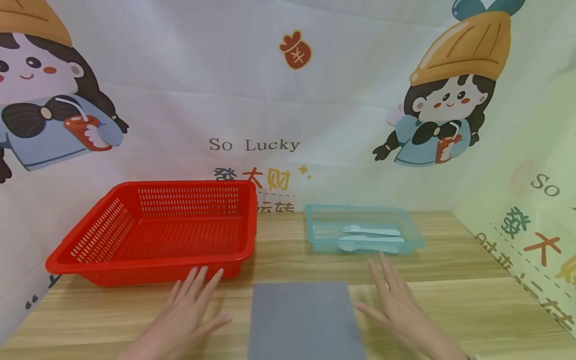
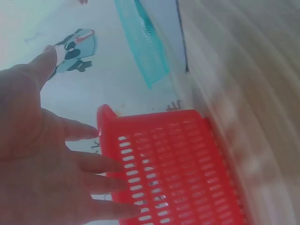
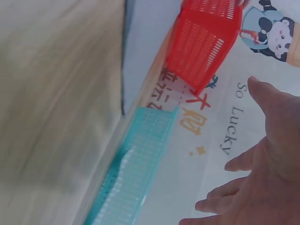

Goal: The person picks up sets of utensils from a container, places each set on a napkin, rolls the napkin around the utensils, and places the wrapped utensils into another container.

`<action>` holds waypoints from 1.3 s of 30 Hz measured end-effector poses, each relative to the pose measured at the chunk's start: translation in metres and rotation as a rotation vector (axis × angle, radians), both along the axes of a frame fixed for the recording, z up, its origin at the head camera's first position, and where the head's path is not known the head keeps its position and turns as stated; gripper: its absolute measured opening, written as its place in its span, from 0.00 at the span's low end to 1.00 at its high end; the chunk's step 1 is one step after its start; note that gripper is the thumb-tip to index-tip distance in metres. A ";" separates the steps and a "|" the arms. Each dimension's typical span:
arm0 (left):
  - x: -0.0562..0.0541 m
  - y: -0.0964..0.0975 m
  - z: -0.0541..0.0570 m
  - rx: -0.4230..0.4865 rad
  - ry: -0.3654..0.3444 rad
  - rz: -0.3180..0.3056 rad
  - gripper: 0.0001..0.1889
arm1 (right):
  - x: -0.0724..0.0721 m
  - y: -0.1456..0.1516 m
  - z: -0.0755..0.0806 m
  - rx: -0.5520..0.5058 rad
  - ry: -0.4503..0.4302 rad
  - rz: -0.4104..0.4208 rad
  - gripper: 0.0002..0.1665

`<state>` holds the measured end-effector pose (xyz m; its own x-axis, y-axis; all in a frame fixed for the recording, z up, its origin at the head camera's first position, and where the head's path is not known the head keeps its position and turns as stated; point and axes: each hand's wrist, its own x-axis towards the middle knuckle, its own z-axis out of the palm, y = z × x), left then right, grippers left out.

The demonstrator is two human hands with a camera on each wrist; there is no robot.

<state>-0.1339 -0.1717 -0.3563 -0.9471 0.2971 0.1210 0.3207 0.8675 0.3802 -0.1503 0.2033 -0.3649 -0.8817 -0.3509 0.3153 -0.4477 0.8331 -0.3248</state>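
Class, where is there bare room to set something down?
Free: the gray mat; inside the red basket; the table between it and the blue basket; and right of the blue basket, up to the patterned cloth. Crowded: the blue basket, holding white cutlery, and beside the mat, at the left grip and right grip.

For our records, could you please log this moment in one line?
left hand: empty, near red basket | right hand: empty, near teal basket | teal basket: white cutlery | gray mat: between hands
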 end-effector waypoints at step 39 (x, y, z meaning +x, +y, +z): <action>-0.017 0.066 -0.027 -0.194 -0.268 -0.370 0.39 | -0.023 -0.044 -0.011 0.383 -0.127 0.373 0.39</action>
